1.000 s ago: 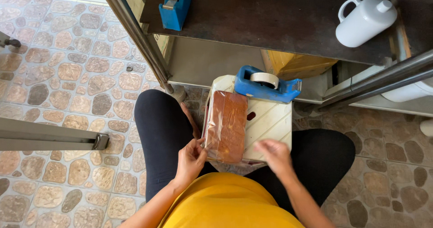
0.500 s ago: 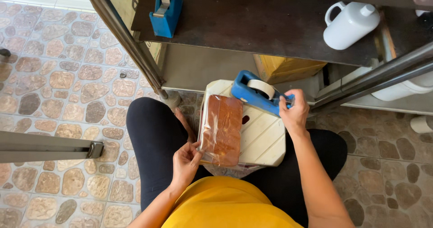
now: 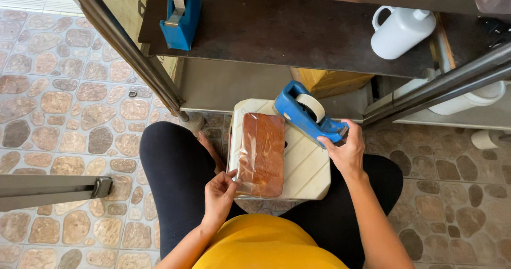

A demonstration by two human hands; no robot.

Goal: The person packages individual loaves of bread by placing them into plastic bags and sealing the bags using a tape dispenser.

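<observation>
Brown loaf in clear glossy wrap, lying along the cream stool's left edge, left hand pinching its near corner, right hand gripping blue tape dispenser at the stool's far right corner

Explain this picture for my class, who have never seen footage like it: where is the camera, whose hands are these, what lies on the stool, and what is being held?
The camera sits on a person's head and looks straight down, so you see that person's own lap, yellow top and two bare hands. There is no machine here.

Between the knees stands a cream plastic stool. On it lies a brown loaf wrapped in clear plastic. The left hand pinches the wrapper at the loaf's near corner. The right hand touches the near end of a blue tape dispenser that rests on the stool's far edge.

Beyond is a dark metal shelf carrying a second blue dispenser and a white jug. The floor is stone-patterned tile.
</observation>
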